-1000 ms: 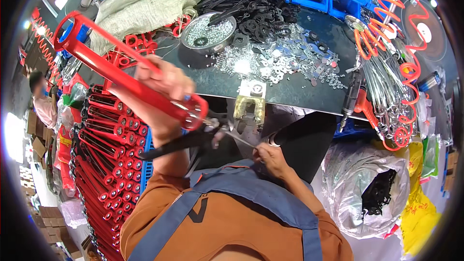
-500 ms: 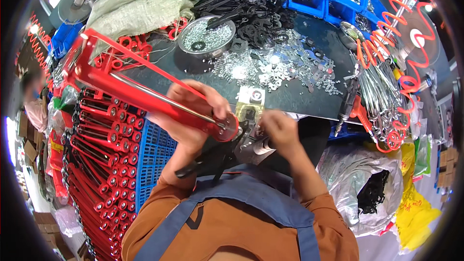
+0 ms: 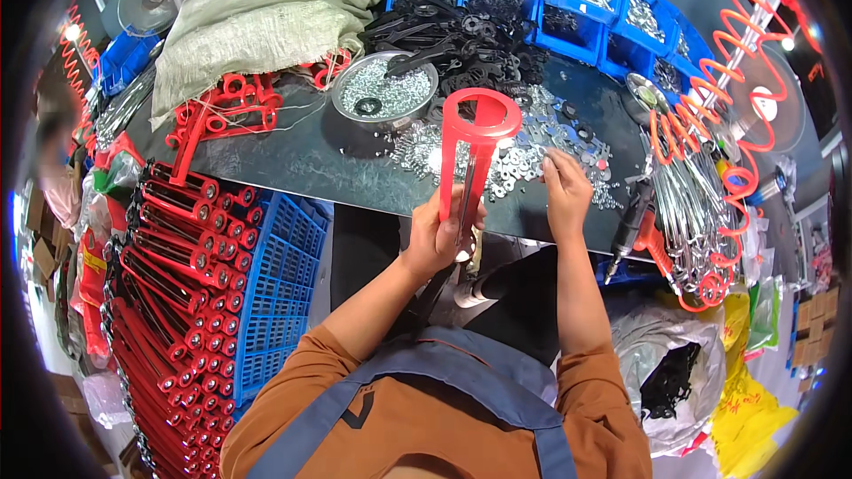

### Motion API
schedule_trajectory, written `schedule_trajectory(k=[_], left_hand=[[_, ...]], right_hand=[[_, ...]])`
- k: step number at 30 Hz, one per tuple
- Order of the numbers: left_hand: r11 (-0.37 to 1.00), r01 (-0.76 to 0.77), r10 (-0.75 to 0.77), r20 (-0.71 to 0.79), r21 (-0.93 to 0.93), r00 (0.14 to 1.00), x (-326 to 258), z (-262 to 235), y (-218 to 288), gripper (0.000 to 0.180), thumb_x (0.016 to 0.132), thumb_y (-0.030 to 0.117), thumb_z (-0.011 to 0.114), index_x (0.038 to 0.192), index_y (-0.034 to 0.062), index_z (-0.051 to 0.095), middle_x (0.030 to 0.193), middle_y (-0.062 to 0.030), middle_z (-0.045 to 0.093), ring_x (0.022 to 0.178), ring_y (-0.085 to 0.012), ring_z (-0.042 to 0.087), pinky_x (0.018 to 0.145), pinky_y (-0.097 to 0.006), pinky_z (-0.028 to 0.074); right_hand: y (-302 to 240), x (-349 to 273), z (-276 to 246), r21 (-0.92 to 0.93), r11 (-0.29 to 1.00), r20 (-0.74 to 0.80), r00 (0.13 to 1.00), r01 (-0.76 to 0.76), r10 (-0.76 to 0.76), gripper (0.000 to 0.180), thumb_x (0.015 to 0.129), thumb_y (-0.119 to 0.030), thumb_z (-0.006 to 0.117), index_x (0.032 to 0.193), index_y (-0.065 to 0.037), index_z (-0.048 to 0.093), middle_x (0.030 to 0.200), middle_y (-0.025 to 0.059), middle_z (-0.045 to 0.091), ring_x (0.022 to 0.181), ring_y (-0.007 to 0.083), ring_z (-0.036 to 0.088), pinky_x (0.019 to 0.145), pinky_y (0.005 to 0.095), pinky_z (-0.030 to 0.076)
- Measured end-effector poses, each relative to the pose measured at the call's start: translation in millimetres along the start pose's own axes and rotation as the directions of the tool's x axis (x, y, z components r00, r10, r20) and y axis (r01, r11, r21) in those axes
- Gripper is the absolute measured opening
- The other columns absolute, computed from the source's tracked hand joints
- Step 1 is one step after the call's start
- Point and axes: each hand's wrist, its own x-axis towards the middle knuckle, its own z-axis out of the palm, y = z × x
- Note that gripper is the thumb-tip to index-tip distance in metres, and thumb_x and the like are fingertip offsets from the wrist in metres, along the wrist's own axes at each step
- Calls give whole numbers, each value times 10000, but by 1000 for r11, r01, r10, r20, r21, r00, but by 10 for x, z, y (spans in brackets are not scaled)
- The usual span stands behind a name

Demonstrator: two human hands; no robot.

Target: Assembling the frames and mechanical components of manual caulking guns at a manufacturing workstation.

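My left hand (image 3: 435, 235) is wrapped round a red caulking gun (image 3: 450, 164) at the front edge of the bench. The gun's open ring end points up and away from me; its lower part is largely hidden by the hand. To the right, my right hand (image 3: 566, 195) hovers beside a heap of small metal plates and washers (image 3: 515, 164). Its thumb and fingers are drawn together, and whatever is between them cannot be made out. A steel bowl (image 3: 340, 99) of small shiny parts stands behind and left of the gun.
Finished-looking red gun frames (image 3: 186, 302) are stacked at left, beside a blue crate (image 3: 282, 288). Blue bins (image 3: 568, 31) line the back. Black parts (image 3: 479, 44) lie behind the bowl. A power screwdriver (image 3: 635, 222) and metal rods (image 3: 697, 200) hang at right. A sack (image 3: 266, 35) rests at back left.
The caulking gun has swung from pointing left to pointing away, and my left hand has moved right with it. My right hand has gone from the small fixture up to the metal parts.
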Motion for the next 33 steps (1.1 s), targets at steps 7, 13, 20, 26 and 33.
schedule_trajectory(k=[7, 13, 20, 26, 33], left_hand=[[998, -54, 55, -9, 15, 998, 34, -9, 9, 585, 960, 480, 450, 1223, -42, 458, 890, -125, 640, 731, -180, 646, 607, -288, 513], [993, -88, 88, -2, 83, 996, 43, -17, 29, 533, 970, 450, 437, 1197, -30, 476, 867, -120, 644, 712, -173, 651, 615, -309, 529], [999, -36, 36, -31, 18, 999, 40, -4, 1, 564, 955, 505, 450, 1182, -9, 494, 887, -85, 644, 703, -140, 637, 513, -241, 470], [995, -93, 94, -49, 35, 994, 35, -11, -14, 552, 959, 497, 444, 1158, -14, 509, 859, -85, 644, 695, -132, 635, 519, -241, 472], [997, 18, -14, -45, 75, 999, 47, 70, 79, 238, 910, 69, 580, 1122, -23, 524, 820, -79, 655, 684, -135, 641, 601, -277, 520]], right_hand=[[-1327, 170, 208, 137, 720, 113, 711, 680, -694, 237, 731, 91, 685, 959, 27, 693, 984, 123, 672, 828, 219, 623, 706, 312, 503], [-1450, 180, 159, 39, 669, 275, 636, 742, -721, 293, 658, 84, 722, 940, 6, 709, 980, 95, 675, 837, 261, 625, 730, 322, 507], [-1404, 253, 171, 44, 655, 300, 615, 755, -729, 300, 661, 44, 715, 956, -2, 695, 1000, 69, 672, 800, 256, 611, 689, 337, 519], [-1466, 296, 75, 11, 617, 394, 563, 787, -726, 353, 666, 0, 740, 1013, -6, 683, 1018, 78, 664, 862, 265, 622, 754, 348, 520], [71, 158, -1248, -883, 459, -244, 935, -104, -259, 703, 810, -314, 693, 1333, 54, 400, 1277, 243, 487, 1179, 389, 460, 996, 477, 355]])
